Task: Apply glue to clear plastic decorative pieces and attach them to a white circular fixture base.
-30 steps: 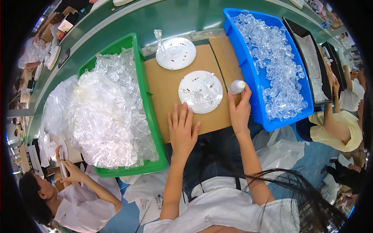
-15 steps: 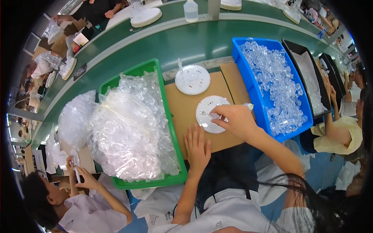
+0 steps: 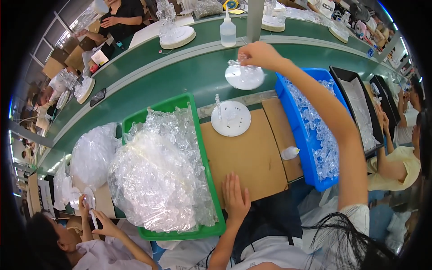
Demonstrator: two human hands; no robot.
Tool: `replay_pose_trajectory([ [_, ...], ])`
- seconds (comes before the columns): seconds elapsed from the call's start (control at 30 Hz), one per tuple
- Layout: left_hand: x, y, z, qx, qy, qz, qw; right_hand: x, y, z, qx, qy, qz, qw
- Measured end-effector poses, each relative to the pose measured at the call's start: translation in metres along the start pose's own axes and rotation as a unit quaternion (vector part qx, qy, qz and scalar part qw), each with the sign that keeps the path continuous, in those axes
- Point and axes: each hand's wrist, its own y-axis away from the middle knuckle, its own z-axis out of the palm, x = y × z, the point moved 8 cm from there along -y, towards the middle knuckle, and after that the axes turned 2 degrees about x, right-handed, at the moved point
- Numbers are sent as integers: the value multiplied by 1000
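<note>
Clear plastic disc (image 3: 244, 76) is up over the green conveyor (image 3: 171, 76), top centre of frame, pinched by its stem in the right hand (image 3: 258, 55). R arm fully stretched, running from lower right up to top centre, fingers closed on the part. Left hand (image 3: 235, 198) lies flat, palm down, fingers spread and holding nothing, on the brown cardboard sheet (image 3: 252, 157) at lower centre.

Counts:
- 2 discs near the hands: the held one + 1 white disc (image 3: 231, 119) with an upright stem, sitting at the cardboard's top edge.
- 1 small white bottle (image 3: 290, 153) lying on its side at the cardboard's right edge, just beside the blue bin.
- 1 blue bin (image 3: 288, 96) of clear parts, right of centre.
- 1 green bin (image 3: 155, 108) w/ crumpled clear bags, left of centre.
- 1 black tray (image 3: 338, 72), far right.
- 1 squeeze bottle (image 3: 227, 31) across the belt, top centre.

Vs 0.5 s ago: R hand was low on the disc lying on the cardboard; now that disc is lifted and carried out over the belt. L hand hasn't moved. Cardboard now has 1 disc, was 2.
</note>
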Motion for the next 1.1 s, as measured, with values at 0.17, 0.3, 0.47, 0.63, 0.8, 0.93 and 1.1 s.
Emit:
replay_pose_trajectory([
  [0.17, 7, 2, 8, -12, -26, 8, 1000, 68, -42, 73, -44, 57, 103, 992],
  [0.3, 2, 6, 4, -6, -44, -3, 999, -15, -35, 55, 44, 39, -127, 990],
  [0.47, 5, 3, 3, 20, -18, 0, 1000, -132, 40, 63, -78, 21, -341, 937],
  [0.63, 1, 2, 4, 6, 30, -17, 999, -141, 72, 64, -113, -15, -362, 925],
  [0.8, -5, -1, 10, -43, -63, -56, 996, -183, 122, 56, -204, -26, -400, 893],
  [0.93, -9, -3, 16, -109, -102, -69, 986, -224, 89, 33, -233, -120, -321, 910],
  [1.1, -5, -3, 35, -146, -162, -37, 975, -247, 27, 141, -313, 143, -234, 909],
])
